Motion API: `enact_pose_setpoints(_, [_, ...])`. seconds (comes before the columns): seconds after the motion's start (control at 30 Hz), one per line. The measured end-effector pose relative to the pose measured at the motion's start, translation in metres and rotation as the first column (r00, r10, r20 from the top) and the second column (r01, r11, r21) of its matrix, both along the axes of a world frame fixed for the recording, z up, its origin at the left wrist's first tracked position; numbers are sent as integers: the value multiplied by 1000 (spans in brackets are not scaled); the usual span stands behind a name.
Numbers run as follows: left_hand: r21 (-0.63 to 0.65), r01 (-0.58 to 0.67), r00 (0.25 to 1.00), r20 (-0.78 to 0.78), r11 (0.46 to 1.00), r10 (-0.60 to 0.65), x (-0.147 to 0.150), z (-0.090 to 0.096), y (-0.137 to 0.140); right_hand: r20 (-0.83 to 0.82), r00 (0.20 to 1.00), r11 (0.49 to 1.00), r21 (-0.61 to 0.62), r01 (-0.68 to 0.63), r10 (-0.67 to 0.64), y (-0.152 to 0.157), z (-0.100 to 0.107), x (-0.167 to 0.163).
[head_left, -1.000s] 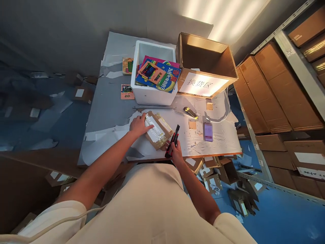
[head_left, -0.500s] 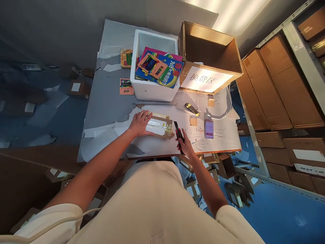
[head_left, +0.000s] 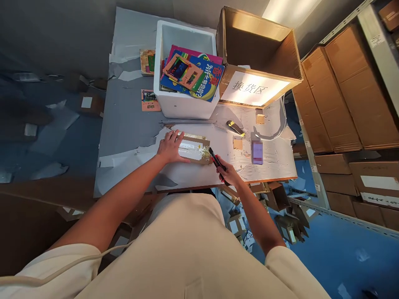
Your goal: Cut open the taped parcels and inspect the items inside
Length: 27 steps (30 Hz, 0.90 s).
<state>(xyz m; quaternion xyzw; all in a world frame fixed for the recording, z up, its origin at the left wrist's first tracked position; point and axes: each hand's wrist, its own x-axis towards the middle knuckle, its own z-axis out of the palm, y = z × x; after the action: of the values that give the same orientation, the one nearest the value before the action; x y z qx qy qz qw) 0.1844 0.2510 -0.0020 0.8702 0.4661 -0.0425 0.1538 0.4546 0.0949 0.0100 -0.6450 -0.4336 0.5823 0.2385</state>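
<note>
your left hand [head_left: 170,147] spreads over the left end of the small carton [head_left: 205,157], fingers across its top toward the far side and thumb along the near side, holding it against the table [head_left: 131,124]. the carton lies flat in front of you near the table's front edge, its long side running left to right, a white label [head_left: 190,150] facing up and shiny tape at its right end. your right hand [head_left: 227,171] is wrapped around a black-and-red cutter [head_left: 217,161], the tip pointing away from you and to the left, right at the carton's taped end; whether it touches, you cannot tell from here.

beyond the carton stands a white foam box [head_left: 187,106] with colorful books [head_left: 207,79] piled in it, and right beside that a big open carton [head_left: 229,79] bearing a handwritten sign [head_left: 254,89]. to the right of your work lie a yellow-and-black cutter [head_left: 235,128], two cardboard scraps [head_left: 237,144] and a purple rectangular item [head_left: 257,152], its face blurred. a thin booklet [head_left: 150,100] lies left of the foam box.
</note>
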Motion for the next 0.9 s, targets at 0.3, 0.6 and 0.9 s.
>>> enact_pose_setpoints(0.3, [-62, -19, 1000, -3, 998, 19, 2, 3, 1, 79, 980, 982, -49, -181, 184, -16, 3, 18])
enact_pose_setpoints(0.6, [-11, -21, 987, 157, 1000, 22, -7, -10, -1, 470, 864, 982, 145, 124, -178, -51, -35, 17])
enact_pose_setpoints(0.9, [2, -482, 789, 436, 876, 433, -17, -20, -39, 869, 494, 989, -83, 120, 13, -22, -76, 19])
